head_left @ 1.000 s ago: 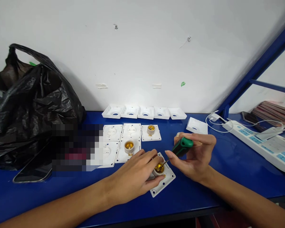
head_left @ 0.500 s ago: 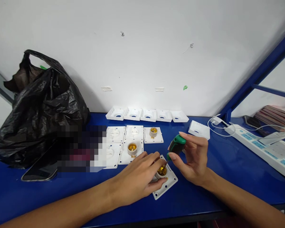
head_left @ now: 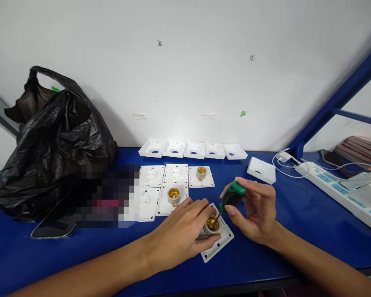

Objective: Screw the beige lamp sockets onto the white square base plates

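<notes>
My right hand [head_left: 252, 208] grips a screwdriver [head_left: 233, 196] with a green and black handle, its shaft slanting down to the left. The tip reaches into the brass-lined lamp socket [head_left: 212, 225], where its exact contact is hard to see. This socket sits on a square white base plate [head_left: 224, 238] lying turned on the blue table. My left hand [head_left: 187, 231] holds the socket, thumb on the near side and fingers around the far side, hiding the plate's left part. Just beyond it lies another plate with a brass-lined socket [head_left: 173, 195].
Behind are more white plates [head_left: 176, 174], one with a socket [head_left: 201, 172]. White covers [head_left: 194, 150] line the wall, and another cover [head_left: 261, 170] lies to the right. A black plastic bag [head_left: 55, 140] and a phone [head_left: 54, 225] are left; a power strip [head_left: 343, 192] is right.
The screwdriver handle has turned slightly and leans further right, with my right hand shifting along. My left hand stays on the socket. The whole view has moved a little.
</notes>
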A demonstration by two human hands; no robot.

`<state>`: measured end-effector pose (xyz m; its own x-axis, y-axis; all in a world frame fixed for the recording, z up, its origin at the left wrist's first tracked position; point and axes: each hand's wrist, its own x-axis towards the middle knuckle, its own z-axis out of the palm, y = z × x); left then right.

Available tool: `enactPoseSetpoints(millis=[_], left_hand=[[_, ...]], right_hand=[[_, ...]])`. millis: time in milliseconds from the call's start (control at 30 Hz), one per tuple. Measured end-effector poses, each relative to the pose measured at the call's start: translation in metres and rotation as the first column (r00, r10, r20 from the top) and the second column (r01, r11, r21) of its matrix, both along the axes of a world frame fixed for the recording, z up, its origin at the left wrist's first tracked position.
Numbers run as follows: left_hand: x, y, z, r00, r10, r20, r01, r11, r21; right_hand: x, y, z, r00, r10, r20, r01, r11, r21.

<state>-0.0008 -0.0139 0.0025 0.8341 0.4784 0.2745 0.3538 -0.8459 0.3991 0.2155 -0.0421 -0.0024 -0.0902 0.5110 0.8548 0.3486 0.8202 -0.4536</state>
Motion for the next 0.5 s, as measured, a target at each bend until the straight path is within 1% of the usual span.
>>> enactPoseSetpoints(millis=[167,267,400,500], left_hand=[[-0.001,0.000,-0.001,1.000,-0.008,-0.003,0.008,1.000,0.002],[-0.001,0.001,-0.001,1.000,-0.028,0.008,0.028,1.000,-0.003],[0.000,0.002,-0.001,0.998,-0.053,0.026,0.053,0.999,0.008],[0.000,0.002,0.000,0.997,-0.064,0.035,0.064,0.998,0.012]], right_hand=[[-0.004,-0.001,0.000,1.000,-0.024,-0.011,0.024,1.000,0.013],[-0.003,-0.002,-0.002,0.999,-0.022,-0.026,0.022,1.000,-0.003],[0.004,-0.002,-0.003,1.000,0.013,0.008,-0.012,1.000,-0.022],[0.006,-0.001,0.005,0.995,0.085,0.056,-0.087,0.995,0.041]])
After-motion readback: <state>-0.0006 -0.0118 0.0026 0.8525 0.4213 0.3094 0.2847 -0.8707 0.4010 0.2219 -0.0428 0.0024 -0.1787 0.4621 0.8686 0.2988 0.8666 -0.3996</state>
